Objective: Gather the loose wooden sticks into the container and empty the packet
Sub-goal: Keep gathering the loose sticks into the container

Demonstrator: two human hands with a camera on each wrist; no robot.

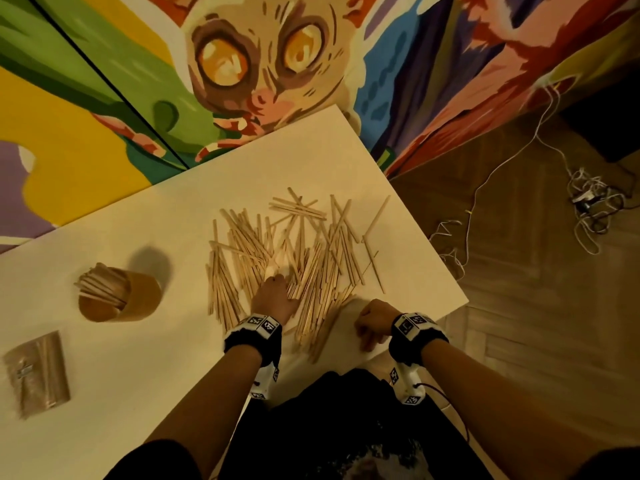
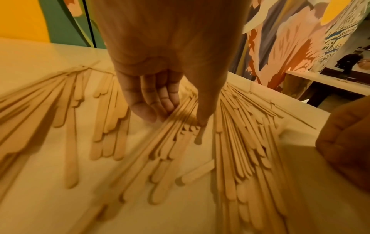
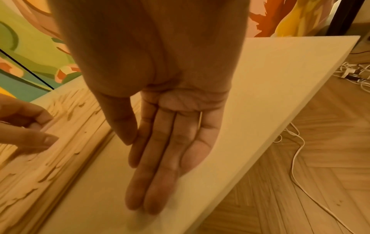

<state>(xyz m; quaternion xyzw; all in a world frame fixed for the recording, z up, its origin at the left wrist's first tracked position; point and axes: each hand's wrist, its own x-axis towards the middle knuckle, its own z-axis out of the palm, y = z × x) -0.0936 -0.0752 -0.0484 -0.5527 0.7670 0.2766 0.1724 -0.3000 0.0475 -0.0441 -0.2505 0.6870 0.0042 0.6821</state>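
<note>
Table (image 3: 270, 88): only wrist view shows right hand (image 3: 160, 142) flat.

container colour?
The container is brown, like cardboard, with pale sticks inside; best seen in the head view.

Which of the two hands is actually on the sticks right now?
The left hand: its fingers and thumb rest on the middle of the loose wooden sticks. The right hand lies beside the pile on the bare table, holding nothing.
</note>
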